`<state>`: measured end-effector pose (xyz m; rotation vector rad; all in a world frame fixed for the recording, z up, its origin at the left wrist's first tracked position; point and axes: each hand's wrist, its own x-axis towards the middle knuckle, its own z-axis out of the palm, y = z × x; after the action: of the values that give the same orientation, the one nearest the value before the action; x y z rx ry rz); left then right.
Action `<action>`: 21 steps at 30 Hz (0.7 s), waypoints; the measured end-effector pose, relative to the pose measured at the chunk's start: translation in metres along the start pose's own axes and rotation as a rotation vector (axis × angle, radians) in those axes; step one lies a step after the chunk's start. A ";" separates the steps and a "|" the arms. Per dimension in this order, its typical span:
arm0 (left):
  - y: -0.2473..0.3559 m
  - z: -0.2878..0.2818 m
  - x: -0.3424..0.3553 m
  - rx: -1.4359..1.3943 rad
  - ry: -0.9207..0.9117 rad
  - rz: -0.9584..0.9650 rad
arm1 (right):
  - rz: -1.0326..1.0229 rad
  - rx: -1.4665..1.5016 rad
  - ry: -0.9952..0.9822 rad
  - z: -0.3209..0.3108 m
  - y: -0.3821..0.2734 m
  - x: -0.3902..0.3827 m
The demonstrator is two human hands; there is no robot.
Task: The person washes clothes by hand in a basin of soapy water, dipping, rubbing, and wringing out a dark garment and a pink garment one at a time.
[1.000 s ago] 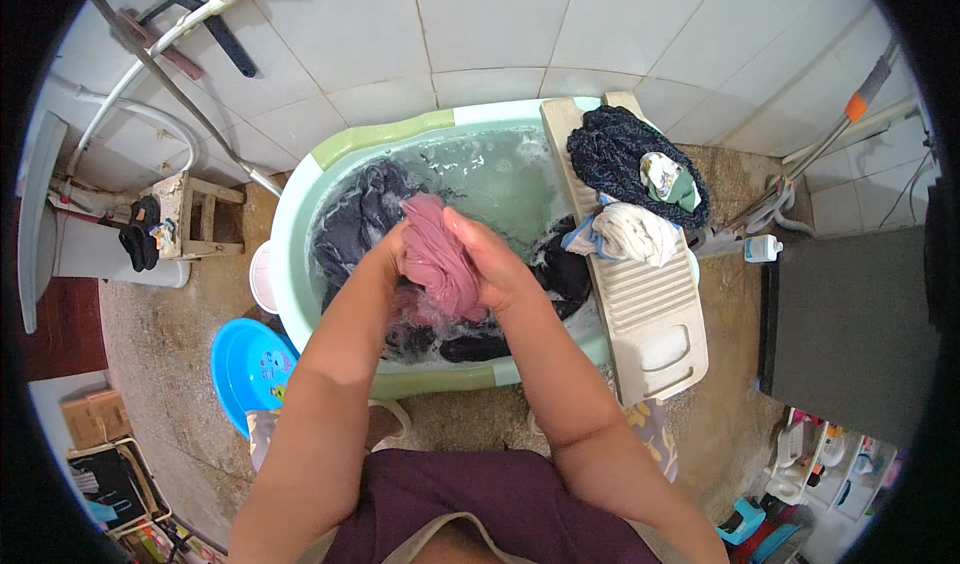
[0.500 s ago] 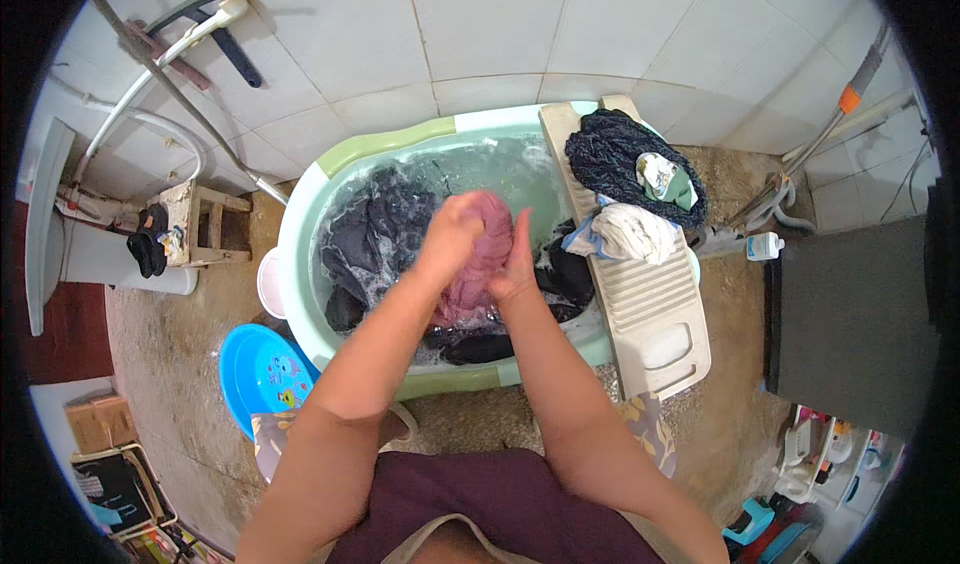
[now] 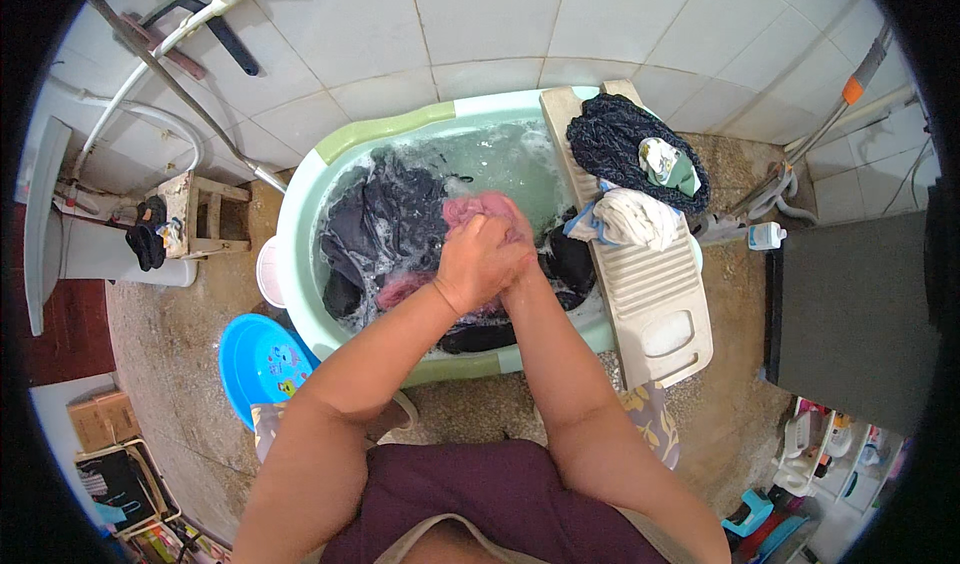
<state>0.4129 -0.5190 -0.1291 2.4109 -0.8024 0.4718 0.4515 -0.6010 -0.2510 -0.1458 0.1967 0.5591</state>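
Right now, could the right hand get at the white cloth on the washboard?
Probably yes: the white cloth lies exposed on the washboard, to the right of the right hand, with nothing over it. That hand would first have to leave the pink cloth.

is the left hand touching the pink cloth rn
Touching. The head view shows the left hand curled against the bunched pink cloth, with no gap between them.

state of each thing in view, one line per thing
Pink cloth: wet, bunched up
Left hand: curled over the pink cloth
Right hand: partly hidden, grip unclear
Dark clothes: soaking
Tub: holding foamy water
Washboard: lying across the tub
Navy cloth: heaped on the washboard
White cloth: bunched up
Blue basin: open side up
Stool: upright
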 end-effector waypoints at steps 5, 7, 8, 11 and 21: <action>-0.014 0.009 0.010 0.060 0.031 -0.227 | -0.170 -0.204 0.135 0.010 0.018 -0.010; -0.034 0.014 0.007 -0.050 -0.081 -0.482 | -0.120 -0.267 0.339 0.041 0.025 -0.013; -0.037 0.013 0.015 -0.167 -0.113 -0.602 | -0.098 -0.333 0.541 0.052 0.022 -0.017; -0.093 0.046 0.005 -0.395 -0.015 -0.818 | -0.010 -0.377 0.464 0.036 0.014 -0.013; -0.096 0.073 -0.046 0.338 -0.667 -0.503 | -0.403 -1.807 0.593 -0.064 0.000 -0.018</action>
<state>0.4494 -0.4780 -0.2458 2.9935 -0.3372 -0.4544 0.4273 -0.6226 -0.3094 -2.0720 0.1723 0.1164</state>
